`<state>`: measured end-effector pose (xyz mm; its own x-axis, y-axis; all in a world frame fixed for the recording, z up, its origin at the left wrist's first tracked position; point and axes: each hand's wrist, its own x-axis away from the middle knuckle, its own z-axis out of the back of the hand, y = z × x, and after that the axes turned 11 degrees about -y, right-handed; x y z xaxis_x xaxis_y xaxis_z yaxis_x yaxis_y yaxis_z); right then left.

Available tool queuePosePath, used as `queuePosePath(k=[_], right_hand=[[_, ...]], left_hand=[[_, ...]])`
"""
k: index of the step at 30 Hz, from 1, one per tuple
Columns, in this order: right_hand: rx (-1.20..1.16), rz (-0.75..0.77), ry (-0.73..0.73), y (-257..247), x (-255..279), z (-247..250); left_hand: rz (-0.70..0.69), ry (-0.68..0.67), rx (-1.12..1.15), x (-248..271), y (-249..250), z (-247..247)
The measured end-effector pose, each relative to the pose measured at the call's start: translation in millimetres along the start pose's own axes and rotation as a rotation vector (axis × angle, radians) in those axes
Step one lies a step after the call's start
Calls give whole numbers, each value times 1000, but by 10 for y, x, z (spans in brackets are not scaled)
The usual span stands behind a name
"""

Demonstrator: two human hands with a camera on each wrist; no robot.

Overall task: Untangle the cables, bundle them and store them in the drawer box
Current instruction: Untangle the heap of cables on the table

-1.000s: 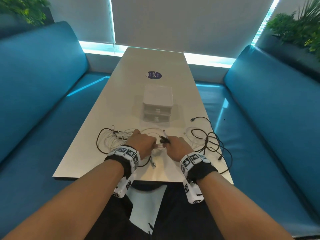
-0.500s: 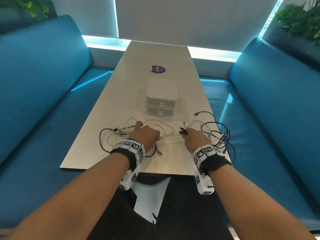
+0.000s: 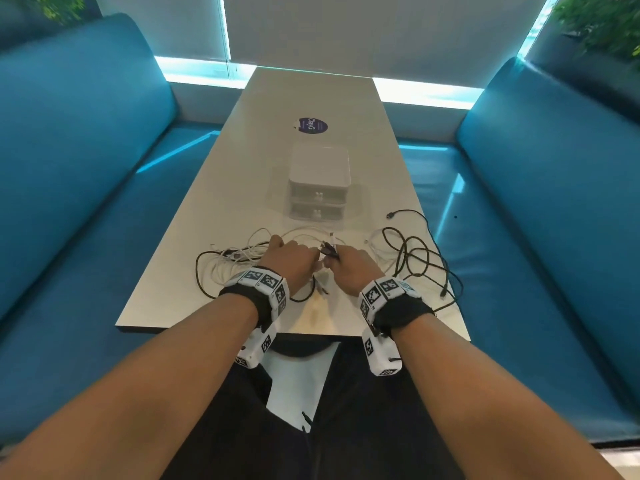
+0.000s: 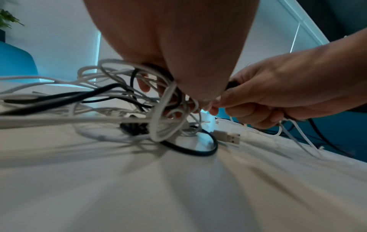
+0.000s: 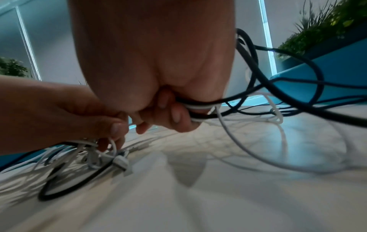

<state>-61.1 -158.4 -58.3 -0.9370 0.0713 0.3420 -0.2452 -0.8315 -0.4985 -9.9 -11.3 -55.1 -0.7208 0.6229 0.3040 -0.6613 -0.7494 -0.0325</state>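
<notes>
A tangle of white and black cables point(image 3: 242, 258) lies across the near end of the pale table point(image 3: 214, 202). My left hand point(image 3: 291, 261) grips a bunch of white and black loops point(image 4: 164, 109) just above the tabletop. Close beside it, my right hand point(image 3: 353, 268) holds a black and a white cable point(image 5: 198, 108), their plug ends point(image 3: 329, 249) sticking up between the two hands. More black cable point(image 3: 419, 258) sprawls to the right. The white two-drawer box point(image 3: 318, 181) stands behind the hands, both drawers closed.
Blue padded benches point(image 3: 79, 161) run along both sides of the table. A round dark sticker point(image 3: 312, 125) sits beyond the box. A loose USB plug point(image 4: 228, 136) rests on the table under my hands. Some black cable hangs over the table's right edge point(image 3: 450, 296).
My right hand, half a second ago drawn away to the right with a cable stretched between the hands, has come back next to the left hand. The left hand has stayed put.
</notes>
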Motion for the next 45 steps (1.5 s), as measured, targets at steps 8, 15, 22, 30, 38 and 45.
queuePosePath(k=[8,15,22,30,38,45], right_hand=[[26,-140,42,355,66,315],[62,-228,81,677,161,478],[12,34,142,248,105,177],[38,74,-30,65,112,-53],[84,14,21,225,132,102],[12,-21,17,257,76,216]], left_hand=[[-12,21,1,47,-146,-70],[-5,-10,-75,14,-174,-101],[1,-22,-109,-21,-52,-13],[-22,31,-3,-17,-84,-103],[-72,40,74,-20,-86,-29],[-96,101,95,-7,-88,-12]])
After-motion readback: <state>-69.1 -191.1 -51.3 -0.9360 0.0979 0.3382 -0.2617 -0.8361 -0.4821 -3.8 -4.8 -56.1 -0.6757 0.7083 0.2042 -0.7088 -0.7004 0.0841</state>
